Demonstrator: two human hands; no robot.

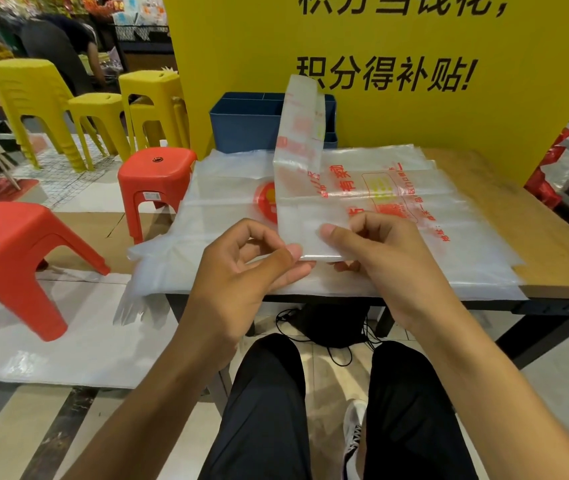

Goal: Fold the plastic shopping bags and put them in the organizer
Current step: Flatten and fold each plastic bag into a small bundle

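A clear plastic bag with red and yellow print, folded into a long narrow strip (298, 168), stands up from my hands over the table. My right hand (373, 251) pinches its lower end, thumb on top and fingers underneath. At the strip's bottom left corner, my left hand (248, 258) pinches the plastic between thumb and forefinger. Beneath lies a flat stack of the same clear printed bags (449, 209), some hanging off the table's left edge. A blue organizer box (245, 123) with dividers stands at the back of the table, behind the strip.
The wooden table (518, 209) backs onto a yellow sign wall (414, 81). Red stools (158, 178) and yellow stools (151, 95) stand to the left. A person bends over at the far left. My legs and a black bag with cables are under the table.
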